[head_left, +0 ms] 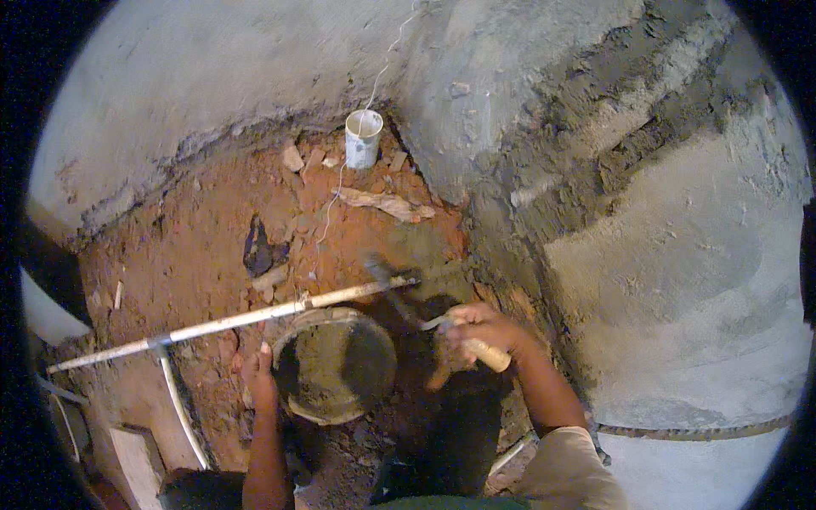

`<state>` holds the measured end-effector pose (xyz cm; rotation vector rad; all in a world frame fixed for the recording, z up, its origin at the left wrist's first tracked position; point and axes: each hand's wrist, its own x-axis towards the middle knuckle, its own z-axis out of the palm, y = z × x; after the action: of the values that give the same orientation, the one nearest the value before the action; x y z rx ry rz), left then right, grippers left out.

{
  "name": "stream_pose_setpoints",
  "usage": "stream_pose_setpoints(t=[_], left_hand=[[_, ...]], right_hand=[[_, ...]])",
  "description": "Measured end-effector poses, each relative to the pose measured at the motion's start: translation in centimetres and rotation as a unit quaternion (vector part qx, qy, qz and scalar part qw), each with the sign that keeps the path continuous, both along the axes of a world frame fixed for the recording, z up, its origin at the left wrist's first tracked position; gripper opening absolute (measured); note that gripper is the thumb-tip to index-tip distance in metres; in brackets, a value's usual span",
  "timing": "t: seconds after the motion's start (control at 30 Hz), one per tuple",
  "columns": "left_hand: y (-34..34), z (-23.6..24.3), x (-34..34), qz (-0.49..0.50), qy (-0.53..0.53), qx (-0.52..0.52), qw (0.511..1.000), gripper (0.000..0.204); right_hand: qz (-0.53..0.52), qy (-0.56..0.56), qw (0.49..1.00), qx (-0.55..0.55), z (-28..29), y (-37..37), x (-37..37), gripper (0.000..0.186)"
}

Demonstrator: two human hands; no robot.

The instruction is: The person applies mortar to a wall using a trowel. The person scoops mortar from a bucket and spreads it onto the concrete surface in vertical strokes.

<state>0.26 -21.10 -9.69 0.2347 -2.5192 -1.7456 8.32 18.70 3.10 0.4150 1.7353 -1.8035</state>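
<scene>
A trowel [490,355] with a pale wooden handle is gripped in my right hand [483,330]. Its bent metal neck runs up and left, and the grey blade, a little blurred, is above the dark end of a long pale pipe [229,321]. Between my arms stands a round bucket [374,406] holding grey wet mortar [319,361], part of it in shadow. My left hand [256,372] is right beside the bucket's left rim, thumb raised apart from loosely curled fingers; nothing shows in it. Whether it touches the rim is unclear.
A white upright pipe stub [362,151] rises from reddish soil in the far corner, a thin white string [327,217] hanging past it. Plastered walls [671,272] bound the corner. Broken stones, a dark scrap [262,248] and a board [136,463] lie on the ground.
</scene>
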Motion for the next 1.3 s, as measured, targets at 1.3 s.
stream_pose_setpoints(t=[1.3], left_hand=[[5.7, 2.4, 2.6, -0.057, -0.038, 0.151, 0.986, 0.031]], right_hand=[[0.349, 0.188, 0.799, 0.453, -4.2, -16.2, 4.7, 0.03]])
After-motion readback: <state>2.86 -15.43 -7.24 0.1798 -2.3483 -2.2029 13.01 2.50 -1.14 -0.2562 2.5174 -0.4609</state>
